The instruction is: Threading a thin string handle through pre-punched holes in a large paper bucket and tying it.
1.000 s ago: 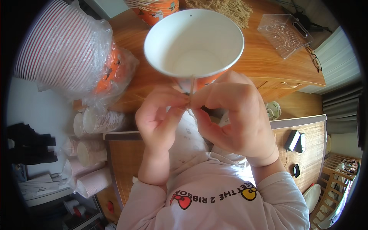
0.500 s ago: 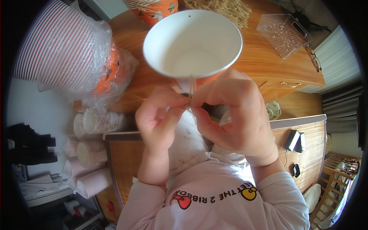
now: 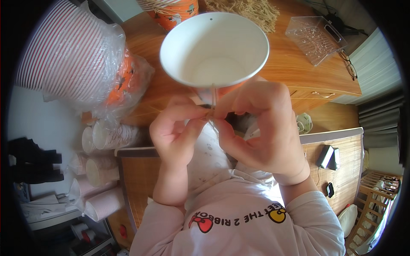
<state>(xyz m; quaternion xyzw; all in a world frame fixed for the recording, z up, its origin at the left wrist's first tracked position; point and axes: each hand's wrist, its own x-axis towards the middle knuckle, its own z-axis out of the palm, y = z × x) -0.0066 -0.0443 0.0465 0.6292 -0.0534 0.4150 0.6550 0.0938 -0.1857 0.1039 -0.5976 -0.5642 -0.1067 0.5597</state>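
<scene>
Twine is being held at the near edge of the table, just in front of a tub. By the left hand, it is being pinched between thumb and forefinger, their tips together on it; by the right hand, it is being clamped in the same way from the other side — the two sets of fingertips are almost touching. Upward from this pinch, the twine is being stretched to the near rim of the tub. The tub's white inside is being turned toward the viewer, and a small hole is being shown near its far rim; its base is being hidden, so what it is being rested on cannot be told.

Toward the far edge of the table, an orange stack is being topped with strands, and a pile of pale twine is being spread beside it. Near the right corner, a clear tray is being filled with small bits, with glasses being laid close by. At the left edge, nested tubs are being wrapped in a clear bag — tilted, their pale rims being pointed outward.
</scene>
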